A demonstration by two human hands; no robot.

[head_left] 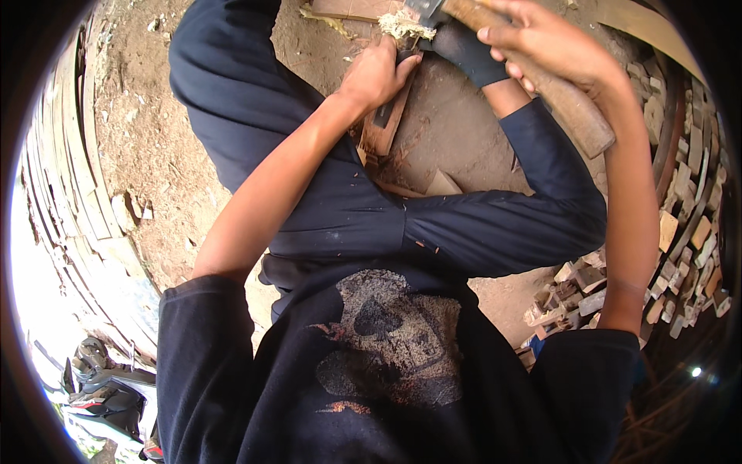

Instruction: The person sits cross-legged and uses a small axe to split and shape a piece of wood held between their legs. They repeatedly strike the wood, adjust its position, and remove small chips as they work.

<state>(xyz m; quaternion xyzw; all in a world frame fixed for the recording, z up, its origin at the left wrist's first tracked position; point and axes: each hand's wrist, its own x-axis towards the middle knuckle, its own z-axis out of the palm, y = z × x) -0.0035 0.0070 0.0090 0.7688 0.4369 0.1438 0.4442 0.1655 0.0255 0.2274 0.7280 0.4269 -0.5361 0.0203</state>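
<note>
My right hand [533, 46] grips the wooden handle [580, 116] of a hammer, its metal head [423, 9] at the top edge, above a frayed, pale, splintered top [406, 25]. My left hand [375, 73] is wrapped round the dark upright piece under that splintered top, probably a chisel handle; its lower end is hidden. Below my fingers lies a narrow wooden block [382, 124] with a dark slot, between my bent legs. My foot in a black sock [464, 54] rests just right of my left hand.
Long boards [81, 170] lie along the left, with a parked motorbike [104, 394] at lower left. Short wood offcuts [696, 240] are piled on the right. A loose scrap [442, 185] lies by my legs on the dirt ground [147, 116]. A flat sheet [641, 31] lies at upper right.
</note>
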